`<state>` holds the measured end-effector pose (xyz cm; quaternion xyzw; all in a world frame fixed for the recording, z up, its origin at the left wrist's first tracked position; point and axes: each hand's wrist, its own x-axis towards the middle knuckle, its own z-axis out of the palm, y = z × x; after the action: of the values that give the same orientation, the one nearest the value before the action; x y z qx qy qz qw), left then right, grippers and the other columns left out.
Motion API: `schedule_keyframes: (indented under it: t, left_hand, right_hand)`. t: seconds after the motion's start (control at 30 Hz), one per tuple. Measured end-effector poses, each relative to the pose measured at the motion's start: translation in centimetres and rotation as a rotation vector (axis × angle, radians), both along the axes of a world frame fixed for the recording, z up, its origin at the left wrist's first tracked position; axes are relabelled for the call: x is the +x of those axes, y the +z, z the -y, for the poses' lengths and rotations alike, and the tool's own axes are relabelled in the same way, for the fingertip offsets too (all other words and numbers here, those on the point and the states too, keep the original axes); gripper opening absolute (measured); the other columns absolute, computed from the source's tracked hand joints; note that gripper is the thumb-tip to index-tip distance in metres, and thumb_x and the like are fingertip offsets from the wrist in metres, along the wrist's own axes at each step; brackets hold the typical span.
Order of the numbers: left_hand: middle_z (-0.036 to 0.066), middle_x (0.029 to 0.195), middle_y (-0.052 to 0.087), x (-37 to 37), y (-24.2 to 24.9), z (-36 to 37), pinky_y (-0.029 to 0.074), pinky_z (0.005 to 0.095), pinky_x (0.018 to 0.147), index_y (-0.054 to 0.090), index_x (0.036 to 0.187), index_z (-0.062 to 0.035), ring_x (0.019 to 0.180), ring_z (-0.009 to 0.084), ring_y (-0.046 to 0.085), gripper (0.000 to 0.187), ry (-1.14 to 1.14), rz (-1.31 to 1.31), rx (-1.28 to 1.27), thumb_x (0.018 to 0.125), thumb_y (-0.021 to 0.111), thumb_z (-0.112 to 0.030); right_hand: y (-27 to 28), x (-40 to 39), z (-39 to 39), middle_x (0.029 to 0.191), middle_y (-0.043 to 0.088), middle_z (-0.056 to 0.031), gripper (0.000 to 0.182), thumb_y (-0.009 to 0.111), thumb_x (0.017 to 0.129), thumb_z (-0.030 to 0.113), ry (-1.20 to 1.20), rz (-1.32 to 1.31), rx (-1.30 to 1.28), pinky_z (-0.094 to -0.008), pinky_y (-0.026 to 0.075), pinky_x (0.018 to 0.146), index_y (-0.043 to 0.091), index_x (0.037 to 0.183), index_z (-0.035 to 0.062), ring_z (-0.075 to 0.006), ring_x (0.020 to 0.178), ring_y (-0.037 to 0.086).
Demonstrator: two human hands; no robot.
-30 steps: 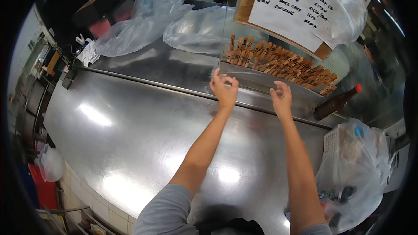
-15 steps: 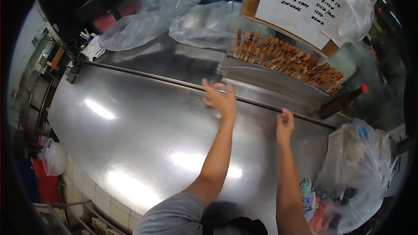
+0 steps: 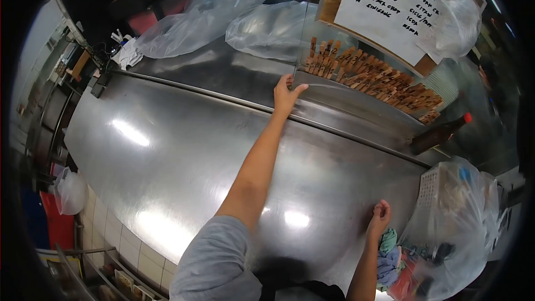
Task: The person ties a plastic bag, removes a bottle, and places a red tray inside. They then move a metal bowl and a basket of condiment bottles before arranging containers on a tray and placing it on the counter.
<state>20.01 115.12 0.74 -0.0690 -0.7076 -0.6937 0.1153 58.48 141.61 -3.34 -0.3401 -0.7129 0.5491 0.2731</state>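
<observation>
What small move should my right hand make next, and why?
Perhaps ease the right hand toward the crumpled cloths: they lie close beside it, while the left hand is stretched out to the far edge of the metal counter, near the wooden clothespins.

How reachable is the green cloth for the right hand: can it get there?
Probably yes: the right hand looks close to the green cloth, with nothing visible between them.
</observation>
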Motion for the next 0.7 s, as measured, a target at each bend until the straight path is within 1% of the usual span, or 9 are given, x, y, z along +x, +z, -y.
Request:
schedule_keyframes:
  t: [0.1,0.13,0.17,0.23,0.27,0.4,0.53,0.6,0.7]
  left_hand:
    - [0.017,0.099,0.058,-0.7,0.7,0.4,0.044,0.0338,0.082,0.055,0.102,0.0062,0.093,0.0254,0.056,0.059,0.138,-0.153,-0.266,0.062,0.079,-0.029]
    - [0.016,0.093,0.061,-0.7,0.7,0.3,0.046,0.0316,0.078,0.056,0.102,0.0053,0.088,0.0226,0.059,0.055,0.279,-0.333,-0.377,0.063,0.079,-0.027]
    - [0.016,0.093,0.061,-0.8,0.8,0.3,0.046,0.0316,0.078,0.056,0.102,0.0053,0.088,0.0226,0.059,0.055,0.268,-0.336,-0.375,0.063,0.079,-0.027]
    - [0.016,0.096,0.061,-0.7,1.3,0.1,0.047,0.0298,0.078,0.056,0.101,0.0037,0.087,0.0207,0.059,0.049,-0.010,-0.110,0.040,0.065,0.078,-0.022]
    - [0.015,0.097,0.061,-0.2,1.4,-0.5,0.047,0.0285,0.078,0.056,0.101,0.0041,0.087,0.0190,0.059,0.046,0.058,-0.141,0.056,0.066,0.078,-0.017]
    - [0.018,0.096,0.063,-1.1,-0.7,-0.9,0.047,0.0301,0.076,0.059,0.100,0.0053,0.088,0.0238,0.061,0.047,0.155,-0.170,-0.016,0.067,0.076,-0.023]
    - [0.016,0.083,0.065,-0.5,1.4,-0.2,0.047,0.0290,0.071,0.062,0.093,0.0046,0.076,0.0207,0.061,0.037,0.094,-0.116,0.011,0.072,0.072,-0.024]
    - [0.016,0.074,0.063,-0.7,2.1,0.3,0.045,0.0283,0.065,0.061,0.091,0.0045,0.067,0.0179,0.058,0.036,0.034,-0.072,-0.189,0.074,0.069,-0.026]
    - [0.017,0.070,0.061,-0.7,2.1,0.4,0.044,0.0287,0.061,0.061,0.089,0.0041,0.062,0.0173,0.056,0.036,0.024,-0.080,-0.186,0.075,0.068,-0.029]
  right_hand:
    - [-0.1,0.0,0.9,0.089,0.052,-0.0027,0.020,0.051,0.081,0.001,-0.034,0.025,0.003,-0.0204,0.041,0.075,0.054,0.101,0.0008,-0.0097,0.081,0.050]
    - [0.0,0.0,1.2,0.089,0.052,-0.0028,0.020,0.051,0.081,0.001,-0.058,0.049,0.055,-0.0202,0.041,0.074,0.054,0.101,0.0005,-0.0096,0.080,0.050]
    - [0.0,0.0,1.3,0.089,0.052,-0.0028,0.020,0.051,0.081,0.001,-0.069,0.049,0.055,-0.0202,0.041,0.074,0.054,0.101,0.0005,-0.0096,0.080,0.050]
    - [-0.1,0.0,1.4,0.089,0.052,-0.0033,0.020,0.051,0.080,-0.001,-0.062,0.054,0.126,-0.0201,0.041,0.074,0.055,0.100,0.0003,-0.0096,0.080,0.050]
    - [-0.3,0.0,1.3,0.089,0.052,-0.0033,0.020,0.051,0.080,-0.001,-0.073,0.053,0.128,-0.0201,0.041,0.074,0.055,0.100,0.0003,-0.0096,0.080,0.050]
    - [-0.5,0.3,1.1,0.090,0.053,-0.0040,0.020,0.051,0.079,-0.002,-0.062,0.040,0.140,-0.0204,0.042,0.075,0.055,0.099,-0.0002,-0.0095,0.079,0.050]
    - [-1.0,0.4,0.9,0.091,0.052,-0.0038,0.020,0.050,0.079,-0.004,-0.029,0.000,0.124,-0.0205,0.042,0.074,0.056,0.098,-0.0005,-0.0093,0.078,0.051]
    - [-1.1,0.3,0.9,0.092,0.052,-0.0037,0.020,0.050,0.078,-0.005,-0.029,0.000,0.132,-0.0204,0.042,0.074,0.056,0.097,-0.0006,-0.0092,0.078,0.051]
    - [-1.0,0.3,1.0,0.092,0.052,-0.0036,0.020,0.050,0.078,-0.005,-0.038,0.017,0.154,-0.0202,0.042,0.073,0.056,0.096,-0.0009,-0.0091,0.077,0.050]
